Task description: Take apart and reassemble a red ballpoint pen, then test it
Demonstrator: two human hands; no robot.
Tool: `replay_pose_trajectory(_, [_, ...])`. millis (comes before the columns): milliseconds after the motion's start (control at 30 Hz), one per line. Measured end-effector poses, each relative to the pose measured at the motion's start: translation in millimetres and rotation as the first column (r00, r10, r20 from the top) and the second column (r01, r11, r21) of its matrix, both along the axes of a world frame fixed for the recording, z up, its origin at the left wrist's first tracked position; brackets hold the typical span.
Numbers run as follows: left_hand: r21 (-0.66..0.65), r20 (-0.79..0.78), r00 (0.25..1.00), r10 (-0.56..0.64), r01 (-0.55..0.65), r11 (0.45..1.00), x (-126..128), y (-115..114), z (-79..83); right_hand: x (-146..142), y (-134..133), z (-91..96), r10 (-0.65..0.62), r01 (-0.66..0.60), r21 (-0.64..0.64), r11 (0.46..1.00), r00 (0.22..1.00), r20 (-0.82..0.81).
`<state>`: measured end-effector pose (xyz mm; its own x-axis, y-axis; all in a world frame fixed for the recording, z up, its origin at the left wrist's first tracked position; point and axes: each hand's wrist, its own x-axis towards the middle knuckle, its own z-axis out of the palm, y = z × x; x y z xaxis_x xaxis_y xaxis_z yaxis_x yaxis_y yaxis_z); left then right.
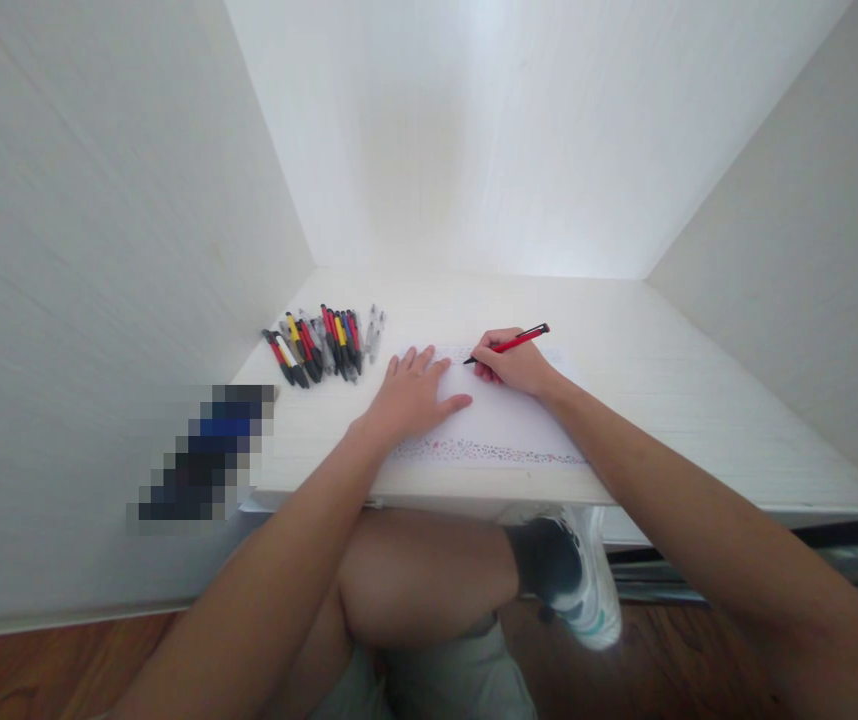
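A red pen [515, 341] with black tip and clip is gripped in my right hand [508, 360], its point at the upper part of a white sheet of paper [500, 415]. Small dark and reddish marks run along the sheet's near edge, and faint marks show near its top. My left hand [418, 390] lies flat on the paper's left side, fingers spread, holding nothing. Left of that hand lies a group of pens [324, 345] in red, yellow, white, grey and black. A few clear pens [375, 335] sit at the group's right end.
The white table [429, 482] is enclosed by a back wall [474, 150] and side walls. A pixelated dark patch [208, 450] covers the table's left edge. Beneath the table are my crossed leg [429, 570] and a white shoe [595, 590].
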<state>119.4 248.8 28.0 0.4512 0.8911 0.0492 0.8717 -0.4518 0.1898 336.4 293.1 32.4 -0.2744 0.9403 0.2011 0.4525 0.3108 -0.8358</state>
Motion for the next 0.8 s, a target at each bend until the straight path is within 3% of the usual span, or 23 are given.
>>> replay_pose_trajectory(800, [-0.023,0.017,1.000,0.003,-0.002,1.000,-1.7,5.0,-3.7,-1.0,-3.7,3.1,-0.058,0.058,0.021,0.998,0.998,0.023])
